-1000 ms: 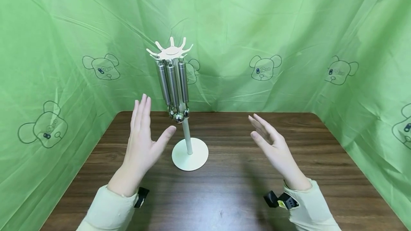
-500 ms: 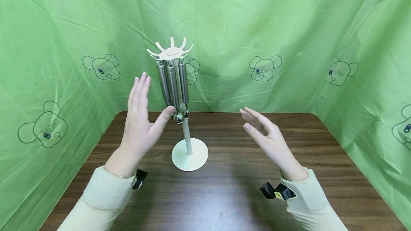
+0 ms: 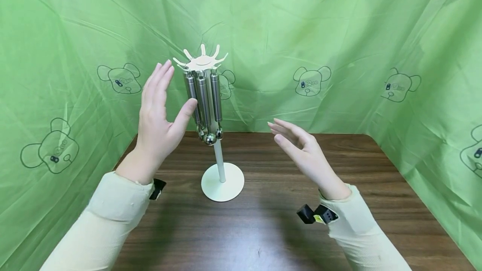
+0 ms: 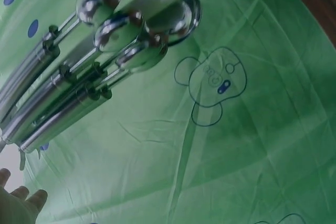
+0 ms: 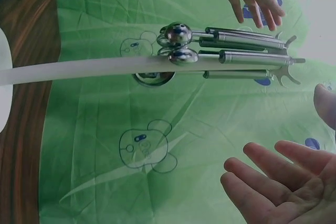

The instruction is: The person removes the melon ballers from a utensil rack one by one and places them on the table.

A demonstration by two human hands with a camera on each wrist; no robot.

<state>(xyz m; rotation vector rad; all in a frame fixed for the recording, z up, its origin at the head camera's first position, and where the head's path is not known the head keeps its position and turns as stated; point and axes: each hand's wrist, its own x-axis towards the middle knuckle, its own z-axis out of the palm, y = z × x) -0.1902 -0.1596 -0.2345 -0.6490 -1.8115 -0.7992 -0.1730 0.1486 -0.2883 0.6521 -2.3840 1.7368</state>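
Left of the frame's centre, a rack (image 3: pixel 203 60) hung with utensils (image 3: pixel 203 99) stands on the surface (image 3: pixel 361 158), its base (image 3: pixel 223 191) inside the far edge (image 3: pixel 339 134). The left hand (image 3: pixel 154 116), fingers (image 3: pixel 163 85) straight, is just beside the utensils; the right hand (image 3: pixel 306 154), fingers (image 3: pixel 293 129) loosely extended, hangs right of centre, a broad gap from the rack.

hanging tools (image 3: pixel 203 99) metal, handles brushed satin, rounded ends (image 4: pixel 98 2) mirror-shiny. stand (image 3: pixel 222 190) smooth, painted metal or plastic, cannot tell which. bench (image 3: pixel 244 237) smooth wood grain, glossy where light hits. backdrop (image 3: pixel 271 32) thin creased cloth, slight sheen. sleeves (image 3: pixel 116 202) matt cloth. wrist cameras (image 3: pixel 326 214) plastic-looking.
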